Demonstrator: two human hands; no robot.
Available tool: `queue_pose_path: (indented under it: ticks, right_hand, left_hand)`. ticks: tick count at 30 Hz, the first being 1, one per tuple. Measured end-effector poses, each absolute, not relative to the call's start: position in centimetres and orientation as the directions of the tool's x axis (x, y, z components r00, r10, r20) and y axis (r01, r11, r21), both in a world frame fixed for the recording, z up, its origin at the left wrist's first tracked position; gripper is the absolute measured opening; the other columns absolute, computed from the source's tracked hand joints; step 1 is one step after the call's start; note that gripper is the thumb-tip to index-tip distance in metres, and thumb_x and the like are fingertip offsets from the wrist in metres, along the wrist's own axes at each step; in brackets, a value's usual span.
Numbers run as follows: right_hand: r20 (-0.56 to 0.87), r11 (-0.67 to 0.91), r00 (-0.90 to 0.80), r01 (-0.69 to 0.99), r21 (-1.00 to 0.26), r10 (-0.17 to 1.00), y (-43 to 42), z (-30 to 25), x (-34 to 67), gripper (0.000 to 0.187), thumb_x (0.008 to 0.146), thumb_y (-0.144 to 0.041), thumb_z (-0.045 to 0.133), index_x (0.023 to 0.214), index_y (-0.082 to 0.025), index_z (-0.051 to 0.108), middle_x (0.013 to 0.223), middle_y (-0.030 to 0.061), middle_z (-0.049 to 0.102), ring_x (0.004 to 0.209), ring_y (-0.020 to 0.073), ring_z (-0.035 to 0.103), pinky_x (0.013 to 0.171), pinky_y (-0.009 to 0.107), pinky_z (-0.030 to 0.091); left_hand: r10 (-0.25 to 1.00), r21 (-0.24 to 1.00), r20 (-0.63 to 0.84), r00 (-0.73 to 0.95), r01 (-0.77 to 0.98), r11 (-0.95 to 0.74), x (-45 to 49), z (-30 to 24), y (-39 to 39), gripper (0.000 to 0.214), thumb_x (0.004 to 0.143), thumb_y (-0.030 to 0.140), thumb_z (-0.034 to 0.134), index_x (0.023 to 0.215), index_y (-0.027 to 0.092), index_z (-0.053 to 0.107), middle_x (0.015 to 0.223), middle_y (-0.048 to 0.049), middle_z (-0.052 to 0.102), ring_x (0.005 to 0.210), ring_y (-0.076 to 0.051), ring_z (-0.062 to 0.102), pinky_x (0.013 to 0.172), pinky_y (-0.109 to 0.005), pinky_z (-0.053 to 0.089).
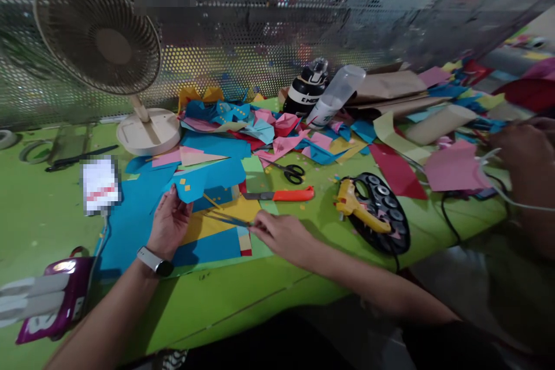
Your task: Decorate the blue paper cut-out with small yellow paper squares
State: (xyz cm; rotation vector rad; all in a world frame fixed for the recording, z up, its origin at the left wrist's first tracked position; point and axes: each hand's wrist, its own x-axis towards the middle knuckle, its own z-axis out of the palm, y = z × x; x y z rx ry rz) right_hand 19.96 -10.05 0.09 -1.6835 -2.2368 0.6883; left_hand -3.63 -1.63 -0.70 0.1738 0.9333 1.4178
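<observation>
Green counter (243, 300), front edge lowest, dark clothing below it. Near left, a purple power block (80, 274) with pale plugs. Next, the hands, apart over a spread of coloured sheets. Left hand (170, 225), pale-banded watch at the wrist, pinches the near left edge of a blue paper piece (217, 176) and holds it tilted above the sheets; small yellow squares (185, 185) sit on it near the fingers. Right hand (271, 231) grips slim tweezers (232, 220), tips pointing left over a yellow sheet (249, 206), so the blue piece lies up and left of this hand. Just beyond, an orange-handled knife (292, 194) and black scissors (295, 172). To the right, a yellow glue gun (368, 217) on a black oval tray (403, 231); far right, another person's hand (526, 150) in shadow near pink paper. Further back, heaped paper scraps, a pale fan (113, 46) at left, a black bottle (303, 92) and a clear one leaning beside it. Behind all, a perforated metal screen (243, 46); light dim.
</observation>
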Motion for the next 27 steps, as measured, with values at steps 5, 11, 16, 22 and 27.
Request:
queue_pose_path:
  ticks: [5,11,16,22,27]
  right_hand:
    - [0.023,0.123,-0.193,0.524,-0.843,0.981,-9.5,1.5,22.7,0.021,0.094,-0.029,0.045,0.099,-0.018,0.062,0.063,-0.0012,0.063,0.054,0.0135,0.062,0.053,0.025,0.048]
    - [0.244,0.405,-0.333,0.833,-0.376,0.911,-8.1,0.0,21.3,0.028,0.095,-0.038,0.055,0.113,-0.018,0.065,0.099,0.0096,0.067,0.08,0.0188,0.064,0.06,0.027,0.048]
    - [0.191,0.481,-0.457,0.87,-0.107,0.869,-6.4,-2.7,19.8,0.015,0.093,-0.03,0.061,0.091,-0.017,0.066,0.092,0.0089,0.063,0.083,0.0211,0.061,0.07,0.034,0.05]
    - [0.209,0.451,-0.407,0.853,-0.26,0.889,-6.8,-1.9,20.8,0.016,0.096,-0.025,0.054,0.086,-0.015,0.062,0.087,0.0089,0.066,0.077,0.0207,0.062,0.067,0.034,0.048]
    - [-0.019,0.13,-0.259,0.547,-0.827,0.966,-7.9,0.9,23.4,0.025,0.098,-0.039,0.049,0.107,-0.017,0.059,0.065,-0.0014,0.064,0.053,0.0137,0.061,0.053,0.027,0.048]
  left_hand:
    - [0.895,0.628,-0.426,-0.136,-0.756,0.184,-3.5,-0.8,-1.6,0.012,0.092,0.013,0.059,0.085,0.017,0.067,0.075,0.0026,0.075,0.062,-0.009,0.07,0.057,-0.016,0.057]
    - [0.892,0.624,-0.432,-0.136,-0.759,0.187,-3.5,-0.9,-1.7,0.014,0.093,0.012,0.057,0.084,0.018,0.066,0.075,0.0028,0.074,0.061,-0.008,0.07,0.057,-0.016,0.057]
    - [0.888,0.621,-0.439,-0.138,-0.761,0.189,-3.5,-0.7,-1.8,0.017,0.094,0.009,0.053,0.086,0.017,0.067,0.074,0.0028,0.074,0.06,-0.009,0.07,0.054,-0.017,0.056]
    - [0.889,0.617,-0.44,-0.126,-0.762,0.198,-3.5,-0.7,-1.8,0.017,0.095,0.011,0.053,0.087,0.017,0.067,0.075,0.0028,0.075,0.061,-0.009,0.07,0.057,-0.017,0.057]
    - [0.894,0.619,-0.429,-0.13,-0.763,0.186,-3.5,-1.0,-1.6,0.02,0.096,0.01,0.05,0.085,0.016,0.066,0.074,0.0026,0.075,0.061,-0.008,0.07,0.056,-0.016,0.057]
